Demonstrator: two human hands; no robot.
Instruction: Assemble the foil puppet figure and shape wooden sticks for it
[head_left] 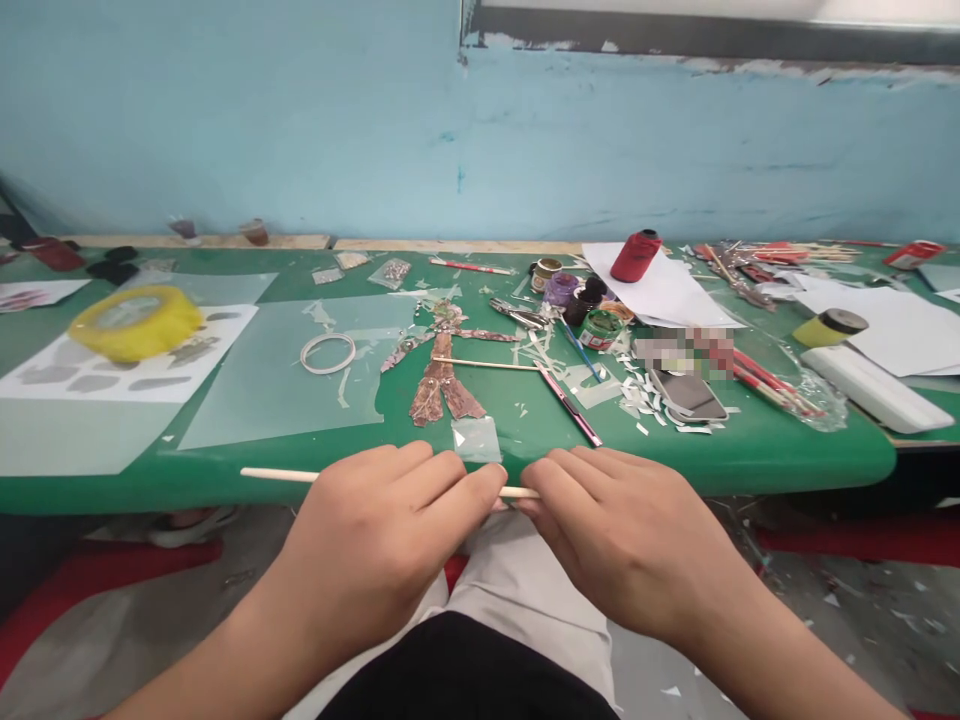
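Note:
A thin pale wooden stick runs across in front of me at the table's near edge, gripped in both fists. My left hand is wrapped round it, and its bare end sticks out to the left. Close beside, my right hand also has closed fingers on the stick; a short bit shows between the hands. Beyond them lies a flat brown jointed figure with arms and legs spread. Another thin stick rests across it. A pink utility knife lies to its right.
The green table carries a yellow tape roll, a white ring, pliers, several paint jars, red thread, a phone, paper scraps and a white box. A blue wall stands behind.

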